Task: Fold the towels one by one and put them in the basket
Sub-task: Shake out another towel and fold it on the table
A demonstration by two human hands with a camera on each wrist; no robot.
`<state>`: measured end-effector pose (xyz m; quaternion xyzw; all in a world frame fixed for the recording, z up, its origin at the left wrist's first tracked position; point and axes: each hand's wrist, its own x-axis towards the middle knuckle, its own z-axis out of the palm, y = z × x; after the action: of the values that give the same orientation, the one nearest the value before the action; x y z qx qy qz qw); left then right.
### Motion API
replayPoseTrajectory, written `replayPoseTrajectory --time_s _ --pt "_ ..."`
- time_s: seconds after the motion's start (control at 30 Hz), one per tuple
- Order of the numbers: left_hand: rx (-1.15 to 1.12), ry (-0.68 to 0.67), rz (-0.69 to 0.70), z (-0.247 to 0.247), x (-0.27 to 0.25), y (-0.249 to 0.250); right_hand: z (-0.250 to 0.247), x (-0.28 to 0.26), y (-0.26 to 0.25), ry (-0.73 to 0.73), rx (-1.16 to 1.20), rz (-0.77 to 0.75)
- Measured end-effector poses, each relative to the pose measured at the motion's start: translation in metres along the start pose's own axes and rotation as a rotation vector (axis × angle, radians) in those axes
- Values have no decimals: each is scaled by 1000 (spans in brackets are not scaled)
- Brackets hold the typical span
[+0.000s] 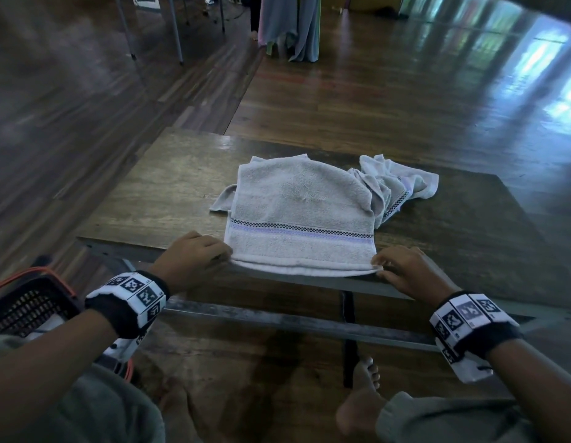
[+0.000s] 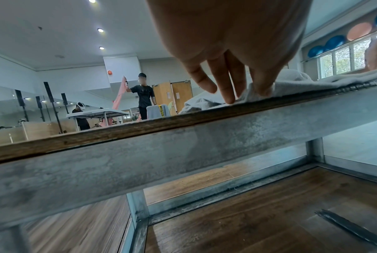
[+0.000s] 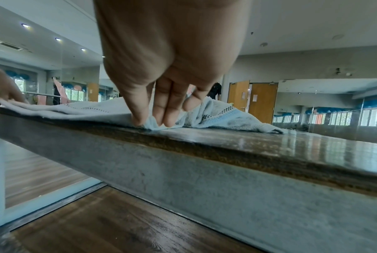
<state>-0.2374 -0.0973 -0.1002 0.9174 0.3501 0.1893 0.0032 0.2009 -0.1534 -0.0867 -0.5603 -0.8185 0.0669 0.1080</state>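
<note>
A grey towel point(image 1: 300, 212) with a purple stripe and a chequered band lies folded over on the low wooden table point(image 1: 156, 187), its near hem along the table's front edge. My left hand point(image 1: 194, 254) pinches the towel's near left corner point(image 2: 250, 92). My right hand point(image 1: 402, 270) pinches the near right corner point(image 3: 150, 123), thumb and fingers closed on the cloth. A second grey towel point(image 1: 396, 183) lies crumpled behind and to the right of the first. A dark basket point(image 1: 28, 305) with an orange rim sits on the floor at my lower left.
The table stands on a grey metal frame point(image 1: 277, 311) over a wooden floor. My bare feet point(image 1: 361, 401) are under the front edge. Far off, a person point(image 2: 143, 97) holds up a pink cloth near another table point(image 2: 96, 113). Hanging fabric point(image 1: 290, 24) is at the far side.
</note>
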Motion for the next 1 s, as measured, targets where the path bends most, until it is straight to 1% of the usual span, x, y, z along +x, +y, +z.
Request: replayPoseTrajectory --time_s 0.17,0.3,0.37,0.5,0.6,0.8,0.9,1.0 --pt "31 -19 31 1 0 -1 2 0 2 25 -51 -77" --pt "24 5 28 3 4 -2 5 1 3 42 -60 -87" --pt "9 33 10 4 6 -3 5 2 2 59 -54 -78" --pt "-55 147 -35 2 10 -2 3 5 -6 131 -26 -65" --pt "-85 199 -49 -3 12 -1 -3 8 -13 174 -17 -62" --pt "-87 276 -79 -26 23 4 -22 15 -19 307 -49 9" --pt "-83 298 -157 -42 33 7 -36 20 -21 365 -47 7" --pt "-15 308 -136 -62 44 7 -59 27 -26 433 -27 17"
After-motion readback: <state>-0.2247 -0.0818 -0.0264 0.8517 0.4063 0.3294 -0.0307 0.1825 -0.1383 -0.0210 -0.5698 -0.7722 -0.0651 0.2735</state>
